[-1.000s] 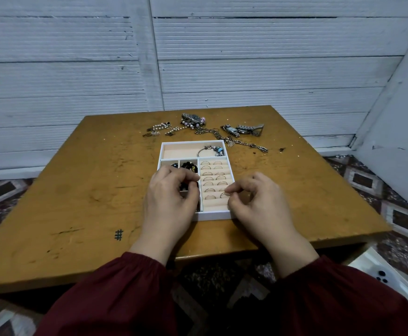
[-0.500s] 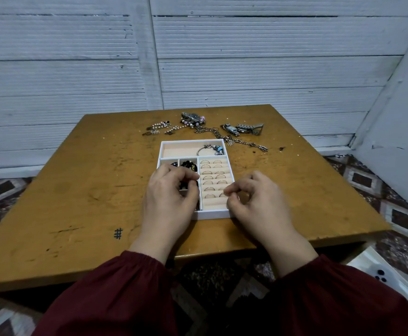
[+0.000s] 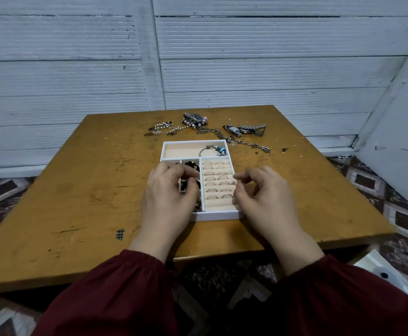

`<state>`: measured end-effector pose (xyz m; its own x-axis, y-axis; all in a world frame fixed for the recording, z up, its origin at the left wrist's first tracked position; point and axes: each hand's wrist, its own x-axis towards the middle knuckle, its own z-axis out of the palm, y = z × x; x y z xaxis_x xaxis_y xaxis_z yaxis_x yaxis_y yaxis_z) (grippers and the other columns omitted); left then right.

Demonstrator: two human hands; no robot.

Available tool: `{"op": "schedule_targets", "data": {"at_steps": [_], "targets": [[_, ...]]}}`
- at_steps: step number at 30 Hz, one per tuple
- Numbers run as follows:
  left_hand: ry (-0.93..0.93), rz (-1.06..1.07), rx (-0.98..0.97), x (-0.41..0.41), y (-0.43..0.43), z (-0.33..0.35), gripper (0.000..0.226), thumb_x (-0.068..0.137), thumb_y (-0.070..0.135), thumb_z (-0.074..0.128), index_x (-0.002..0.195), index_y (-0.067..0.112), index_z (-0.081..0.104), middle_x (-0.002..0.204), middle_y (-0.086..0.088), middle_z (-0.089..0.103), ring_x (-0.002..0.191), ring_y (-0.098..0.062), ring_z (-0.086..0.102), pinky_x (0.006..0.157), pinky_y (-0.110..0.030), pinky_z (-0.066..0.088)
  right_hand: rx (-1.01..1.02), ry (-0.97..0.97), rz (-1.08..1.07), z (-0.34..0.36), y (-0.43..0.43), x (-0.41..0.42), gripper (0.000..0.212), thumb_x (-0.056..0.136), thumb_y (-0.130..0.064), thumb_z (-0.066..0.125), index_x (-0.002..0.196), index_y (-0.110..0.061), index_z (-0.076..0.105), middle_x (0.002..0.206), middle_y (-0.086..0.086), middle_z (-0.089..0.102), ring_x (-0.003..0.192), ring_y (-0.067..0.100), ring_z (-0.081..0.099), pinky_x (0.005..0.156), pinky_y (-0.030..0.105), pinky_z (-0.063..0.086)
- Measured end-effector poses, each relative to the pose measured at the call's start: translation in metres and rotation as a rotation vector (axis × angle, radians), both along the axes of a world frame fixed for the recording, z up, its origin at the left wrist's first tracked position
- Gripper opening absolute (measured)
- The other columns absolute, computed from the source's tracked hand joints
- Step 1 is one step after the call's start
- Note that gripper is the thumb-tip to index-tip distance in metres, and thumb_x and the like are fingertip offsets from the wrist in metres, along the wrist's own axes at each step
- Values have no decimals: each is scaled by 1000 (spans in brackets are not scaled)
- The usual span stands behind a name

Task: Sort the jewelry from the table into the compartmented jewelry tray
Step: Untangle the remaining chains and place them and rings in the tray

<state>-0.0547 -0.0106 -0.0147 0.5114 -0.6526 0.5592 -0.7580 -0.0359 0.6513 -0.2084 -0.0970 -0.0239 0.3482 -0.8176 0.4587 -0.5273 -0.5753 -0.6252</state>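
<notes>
— Maroon cuffs nearest, at six o'clock. Ahead of them, left hand draped over the small cells on the nine o'clock side of the jewelry tray, fingers curled down among dark beads.
— Pinching any of them?
— Cannot tell; fingertips hidden. At the three o'clock rim, right hand, thumb and forefinger bent toward each other beside the ring rows. Holding a ring? Cannot tell either.
— And beyond?
— Far compartment, twelve o'clock end of the tray: one charm bracelet, tucked toward one o'clock.
— Then the unsorted lot?
— Straight out at twelve o'clock from both hands, past the far rim, on the tabletop. Closest: long chain, just beyond the rim's one o'clock corner, long axis running roughly ten to four. Behind it, folded watch bands at one o'clock, a watch tangled with pink beads at twelve, pearl strands at eleven.
— Nearer hand for the chain?
— Right, probably. Reach forward over the ring rows, slightly toward one o'clock; pick near the middle, judging by that slant, to keep both ends from dragging. Left better placed for the pearls.
</notes>
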Motion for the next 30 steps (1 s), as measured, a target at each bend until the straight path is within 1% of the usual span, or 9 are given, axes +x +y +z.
{"op": "schedule_targets", "data": {"at_steps": [2,5,8,13,17,21,24,27,30], "targets": [[11,7,-5,2,-2,1,13,81,11,65,84,22,70,84,6,54,82,-21,56,69,-29,42,-13,-9,-8,2,-4,1,16,82,-23,62,95,-27,70,87,-11,56,77,11,54,67,34,50],[2,17,-10,9,-8,5,13,81,10,65,85,22,70,84,7,53,85,-21,56,72,-30,44,-15,-3,1,8,-10,8,17,83,-23,61,97,-26,70,90,-9,58,84,14,55,73,37,50],[-15,17,-24,17,-13,9,13,82,11,65,85,23,69,86,6,55,88,-20,56,74,-31,44,-10,-6,2,12,-16,16,15,84,-25,60,95,-26,70,91,-11,57,88,13,54,77,40,51],[33,29,-26,33,-21,12,14,82,13,64,85,26,68,87,6,56,88,-19,56,75,-33,46,10,-51,27,15,-24,25,12,84,-23,61,90,-29,68,89,-11,58,87,13,55,76,36,50],[73,45,-35,45,-29,18,17,83,13,64,84,29,66,89,7,56,90,-19,55,78,-35,48,6,-83,37,20,-37,34,13,83,-21,62,91,-27,71,87,-11,57,84,12,55,75,35,49],[100,37,-38,67,-45,23,13,82,14,64,84,26,68,88,9,55,88,-19,54,78,-42,52,-16,-99,67,36,-54,50,11,84,-21,62,88,-25,71,91,-9,60,84,11,56,74,35,50],[71,48,-24,84,-57,27,15,83,14,63,83,28,66,88,5,57,84,-18,55,77,-38,49,-45,-73,112,49,-72,67,11,83,-21,62,88,-27,70,90,-5,60,84,14,58,79,38,51],[70,63,-8,102,-73,30,14,84,16,62,83,29,67,92,2,61,81,-15,56,70,-31,45,-54,-53,125,58,-90,84,12,84,-23,61,90,-26,71,92,-4,61,86,15,59,81,41,51],[84,47,-11,118,-93,28,14,83,16,61,82,30,67,93,0,63,80,-17,59,75,-38,52,-61,-44,119,63,-107,100,12,84,-23,60,89,-25,71,89,-7,60,83,15,59,78,38,51]]}}
